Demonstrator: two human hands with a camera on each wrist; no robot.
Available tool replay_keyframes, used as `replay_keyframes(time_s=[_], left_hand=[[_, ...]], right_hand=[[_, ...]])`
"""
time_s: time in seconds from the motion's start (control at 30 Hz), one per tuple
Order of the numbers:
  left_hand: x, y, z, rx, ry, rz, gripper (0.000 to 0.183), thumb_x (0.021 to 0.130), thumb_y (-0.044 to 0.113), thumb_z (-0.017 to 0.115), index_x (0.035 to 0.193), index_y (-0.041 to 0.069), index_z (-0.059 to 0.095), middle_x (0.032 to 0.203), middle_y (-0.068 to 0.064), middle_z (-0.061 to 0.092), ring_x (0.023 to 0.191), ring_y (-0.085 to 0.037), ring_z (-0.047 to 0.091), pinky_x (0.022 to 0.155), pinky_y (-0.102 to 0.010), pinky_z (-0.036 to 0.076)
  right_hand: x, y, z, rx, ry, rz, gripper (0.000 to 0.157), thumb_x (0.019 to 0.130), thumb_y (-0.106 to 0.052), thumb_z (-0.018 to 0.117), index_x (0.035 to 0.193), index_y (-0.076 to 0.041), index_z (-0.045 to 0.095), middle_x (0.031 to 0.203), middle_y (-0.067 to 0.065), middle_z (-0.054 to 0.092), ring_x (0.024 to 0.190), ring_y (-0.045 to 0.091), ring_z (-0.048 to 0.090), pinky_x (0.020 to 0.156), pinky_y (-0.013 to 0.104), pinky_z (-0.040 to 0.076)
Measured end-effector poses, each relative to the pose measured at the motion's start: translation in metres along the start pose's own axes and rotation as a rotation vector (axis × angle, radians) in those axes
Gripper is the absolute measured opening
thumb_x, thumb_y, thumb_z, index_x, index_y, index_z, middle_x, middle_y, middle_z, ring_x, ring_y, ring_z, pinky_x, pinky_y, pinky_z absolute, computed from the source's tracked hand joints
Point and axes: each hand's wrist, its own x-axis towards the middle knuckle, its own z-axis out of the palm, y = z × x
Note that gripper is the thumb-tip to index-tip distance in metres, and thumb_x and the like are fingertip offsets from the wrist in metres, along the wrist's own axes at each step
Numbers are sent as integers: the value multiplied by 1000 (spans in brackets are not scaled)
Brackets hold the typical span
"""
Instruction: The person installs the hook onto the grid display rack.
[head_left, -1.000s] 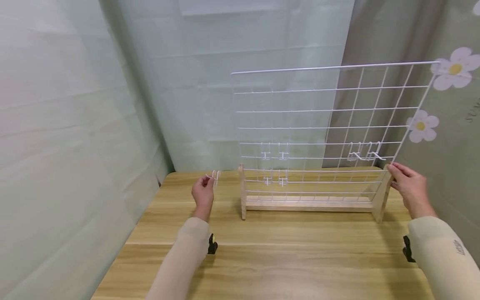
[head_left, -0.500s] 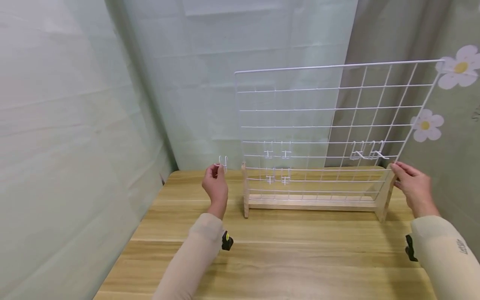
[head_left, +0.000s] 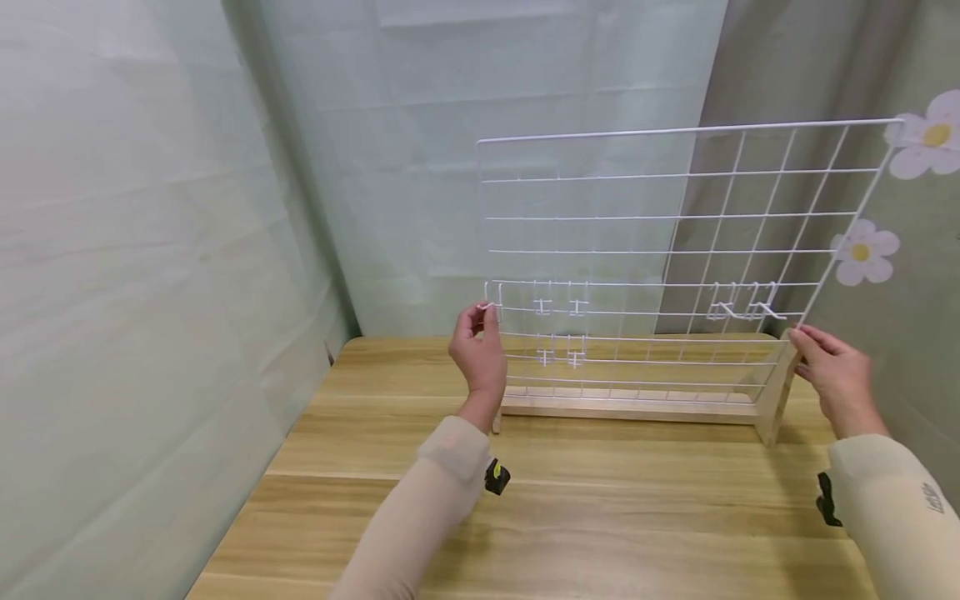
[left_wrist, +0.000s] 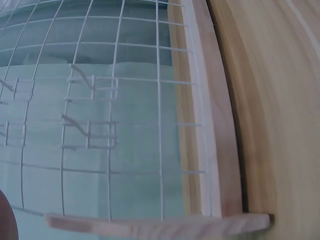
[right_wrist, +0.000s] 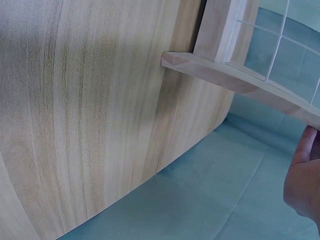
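Note:
My left hand (head_left: 480, 354) pinches a small white wire hook (head_left: 500, 294) at the left edge of a white wire grid panel (head_left: 690, 130). Whether the hook touches the grid cannot be told. The grid stands upright in a pale wooden stand (head_left: 630, 410). At the stand's right end, my right hand (head_left: 836, 371) grips the top of the wooden side piece (head_left: 772, 400); the right wrist view shows its fingers against that side piece (right_wrist: 240, 85). Several white hooks (head_left: 577, 307) hang on the grid's lower left, and two more hooks (head_left: 763, 307) at its right.
The stand is on a wood-grain table (head_left: 637, 517), near the back edge. Pale green cloth (head_left: 187, 250) hangs at the left and behind. A grey-green curtain with white flowers (head_left: 865, 252) hangs at the right.
My left hand has moved right and up, carrying the hook from beside the stand to the grid's left edge. My right hand stays on the wooden side piece.

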Motion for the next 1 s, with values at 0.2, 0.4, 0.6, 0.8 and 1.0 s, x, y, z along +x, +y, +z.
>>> replay_keyframes(time_s=[0.2, 0.4, 0.6, 0.8, 1.0], left_hand=[[0, 5, 18, 19, 3, 37, 15, 95, 11, 66, 101, -2, 69, 91, -10, 70, 81, -20, 62, 74, -38, 53], [2, 3, 29, 23, 10, 70, 13, 95, 11, 67, 99, -1, 70, 91, -11, 71, 80, -22, 63, 74, -37, 54], [-4, -5, 28, 64, -34, 57, 12, 94, 9, 68, 100, -1, 69, 93, -11, 71, 83, -23, 64, 76, -33, 54], [-7, -20, 15, 111, -69, 78, 8, 91, 5, 71, 96, -1, 70, 91, -13, 70, 83, -25, 64, 76, -40, 55], [11, -36, -20, 231, -78, 102, 8, 91, 2, 67, 98, -2, 69, 92, -14, 69, 86, -28, 64, 76, -42, 53]], right_hand=[[-2, 0, -2, 10, 4, -3, 10, 91, -19, 72, 87, -29, 74, 79, -19, 70, 70, -3, 65, 58, 15, 53], [-3, -1, -4, 38, 5, -1, 10, 89, -19, 74, 85, -28, 75, 78, -17, 70, 68, -1, 66, 58, 16, 53], [-4, -1, -7, 39, 9, 3, 8, 89, -19, 75, 86, -27, 75, 78, -17, 70, 68, 0, 66, 58, 16, 53], [-4, 0, -5, 22, 11, 6, 7, 89, -21, 74, 91, -27, 76, 81, -19, 70, 72, -3, 66, 60, 15, 53], [-9, 7, -5, -307, -5, -24, 58, 97, -36, 62, 146, -10, 48, 112, -5, 70, 77, -8, 61, 65, 14, 52]])
